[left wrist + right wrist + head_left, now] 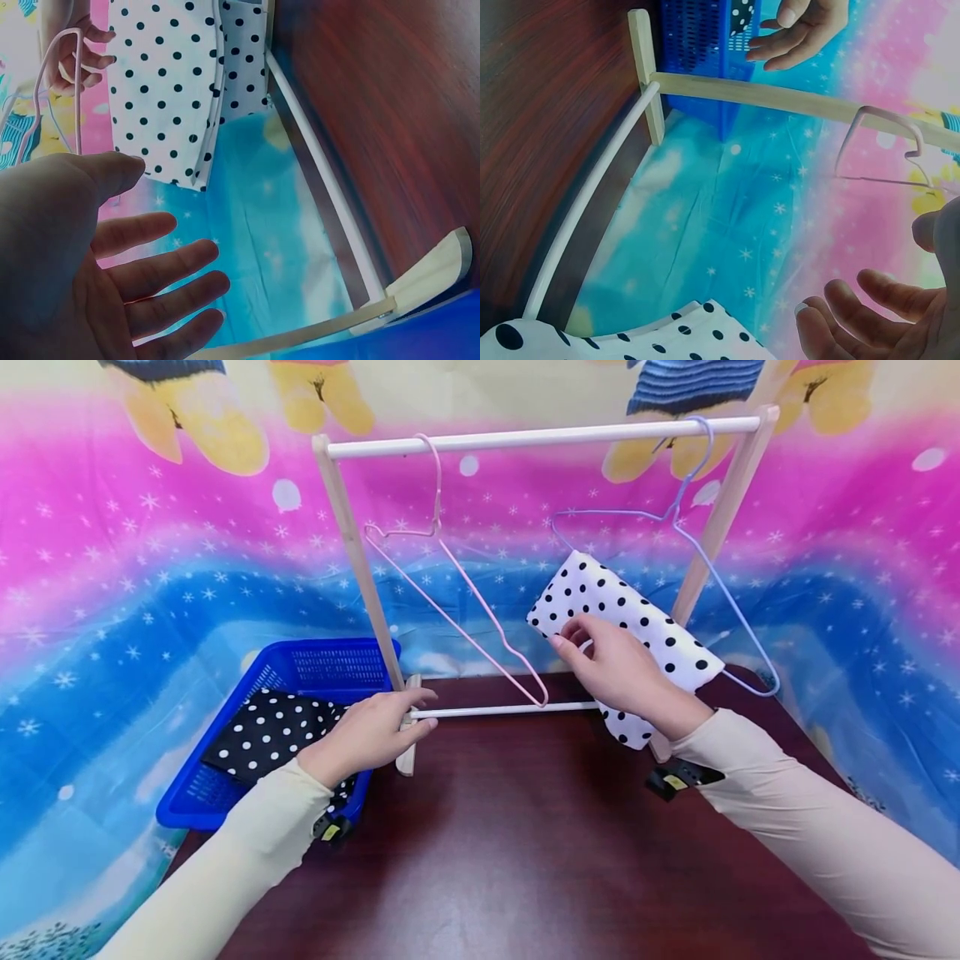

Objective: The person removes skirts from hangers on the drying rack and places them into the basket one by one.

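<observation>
A white cloth with black dots (600,578) is draped over the lower part of a lavender hanger (615,512), which hangs at the right of a rack's top bar (540,439). My right hand (622,664) is in front of this cloth, its fingers loosely bent and holding nothing. Toward the left of the bar hangs a bare pink hanger (438,485). My left hand (375,735) hovers near the foot of the rack's left post, fingers spread and empty; the left wrist view shows its palm (52,315) with nothing in it.
A blue basket (183,806) stands left of the rack, with a black cloth with white dots (270,727) inside. The rack's white lower rod (510,709) runs just above the dark wooden table (510,860). A printed backdrop (225,510) surrounds the table.
</observation>
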`<state>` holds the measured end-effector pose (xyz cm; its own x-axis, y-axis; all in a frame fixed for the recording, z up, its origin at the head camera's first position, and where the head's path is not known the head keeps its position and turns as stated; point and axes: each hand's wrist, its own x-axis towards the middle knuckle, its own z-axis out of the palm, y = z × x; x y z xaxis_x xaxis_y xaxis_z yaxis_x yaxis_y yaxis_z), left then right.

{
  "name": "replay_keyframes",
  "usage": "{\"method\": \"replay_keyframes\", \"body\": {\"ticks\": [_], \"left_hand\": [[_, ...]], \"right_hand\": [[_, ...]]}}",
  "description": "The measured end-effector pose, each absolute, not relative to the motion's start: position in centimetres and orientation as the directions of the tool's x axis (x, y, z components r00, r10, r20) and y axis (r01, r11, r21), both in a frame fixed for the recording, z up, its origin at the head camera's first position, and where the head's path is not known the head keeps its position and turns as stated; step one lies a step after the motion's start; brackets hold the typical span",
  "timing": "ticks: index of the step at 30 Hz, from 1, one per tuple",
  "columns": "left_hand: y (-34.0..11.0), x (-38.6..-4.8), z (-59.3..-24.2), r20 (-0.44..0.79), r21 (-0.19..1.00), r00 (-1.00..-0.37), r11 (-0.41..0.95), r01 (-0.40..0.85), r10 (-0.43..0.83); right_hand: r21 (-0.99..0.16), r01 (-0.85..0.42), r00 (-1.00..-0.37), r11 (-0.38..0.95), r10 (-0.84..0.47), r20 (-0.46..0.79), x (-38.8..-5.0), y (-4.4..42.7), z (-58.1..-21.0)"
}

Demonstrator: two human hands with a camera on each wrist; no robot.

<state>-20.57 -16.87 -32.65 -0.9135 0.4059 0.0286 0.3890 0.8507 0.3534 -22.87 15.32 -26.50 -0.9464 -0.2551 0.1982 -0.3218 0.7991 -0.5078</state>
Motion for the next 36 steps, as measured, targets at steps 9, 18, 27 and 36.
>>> {"method": "replay_keyframes", "body": {"ticks": [9,18,27,36], "left_hand": [[-15.8,-20.7,-32.8,0.004,0.359,-0.910,0.849,0.388,0.414],[-14.7,-20.4,-33.1,0.048,0.371,-0.894,0.823,0.430,0.446],[-13.3,-20.5,-33.4,0.091,0.369,-0.881,0.806,0.463,0.465],[-12.0,-20.5,-33.8,0.064,0.403,-0.877,0.792,0.459,0.476]], "right_hand": [[-0.489,-0.336,-0.938,0.805,-0.238,0.253,-22.6,16.3,-25.9],[-0.478,-0.324,-0.931,0.816,-0.184,0.315,-22.6,17.0,-25.3],[-0.502,-0.331,-0.920,0.799,-0.154,0.361,-22.1,18.0,-24.1],[-0.523,-0.346,-0.895,0.779,-0.108,0.432,-21.8,19.1,-22.6]]}}
